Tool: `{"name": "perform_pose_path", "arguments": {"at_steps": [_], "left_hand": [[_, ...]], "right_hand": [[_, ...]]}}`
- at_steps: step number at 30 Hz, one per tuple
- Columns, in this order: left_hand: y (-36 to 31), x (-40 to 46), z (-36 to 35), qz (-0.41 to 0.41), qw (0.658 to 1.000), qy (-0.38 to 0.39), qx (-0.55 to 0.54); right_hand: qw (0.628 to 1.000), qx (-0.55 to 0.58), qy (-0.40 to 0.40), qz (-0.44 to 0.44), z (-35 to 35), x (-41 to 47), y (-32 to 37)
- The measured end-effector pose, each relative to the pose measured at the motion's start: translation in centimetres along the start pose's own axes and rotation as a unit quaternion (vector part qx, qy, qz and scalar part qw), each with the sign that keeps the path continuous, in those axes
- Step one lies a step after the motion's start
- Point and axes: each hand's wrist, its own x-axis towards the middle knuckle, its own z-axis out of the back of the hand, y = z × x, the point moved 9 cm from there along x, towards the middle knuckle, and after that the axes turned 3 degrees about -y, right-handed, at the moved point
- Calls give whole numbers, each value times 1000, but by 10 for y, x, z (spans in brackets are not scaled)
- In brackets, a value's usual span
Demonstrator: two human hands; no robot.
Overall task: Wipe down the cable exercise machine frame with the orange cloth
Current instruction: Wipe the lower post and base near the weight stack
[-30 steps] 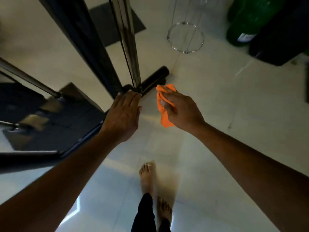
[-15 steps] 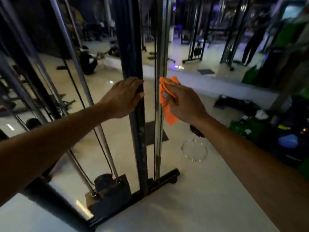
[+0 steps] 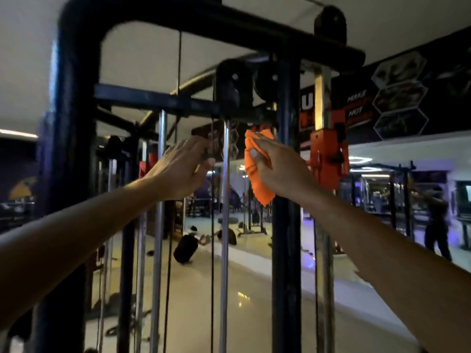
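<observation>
My right hand [image 3: 277,169] has its grip clamped on the orange cloth [image 3: 257,171], pressed against the dark frame upright [image 3: 285,250] near the top. Left hand [image 3: 182,169] is fingers apart, by the chrome guide rod [image 3: 224,225].

right hand [image 3: 277,171] hides part of orange cloth [image 3: 257,179]; background blurred

The frame [image 3: 285,250] is made of dark painted metal. The thin rods [image 3: 224,225] are shiny metal. The orange cloth [image 3: 257,179] is soft.
</observation>
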Motion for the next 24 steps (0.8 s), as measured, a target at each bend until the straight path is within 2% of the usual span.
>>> {"name": "perform_pose_path", "arguments": {"at_steps": [5,12,21,24], "left_hand": [[72,31,48,23,998,-60,-5],[128,55,88,-2,991,-118,63],[217,50,128,-3,972,-116,205],[238,45,128,-8,973,-112,203]], "right_hand": [[998,9,-49,25,-17,76,64],[997,-1,-66,28,-55,136,113],[992,-40,-88,78,-132,203,166],[984,-64,-147,73,-163,208,187]]}}
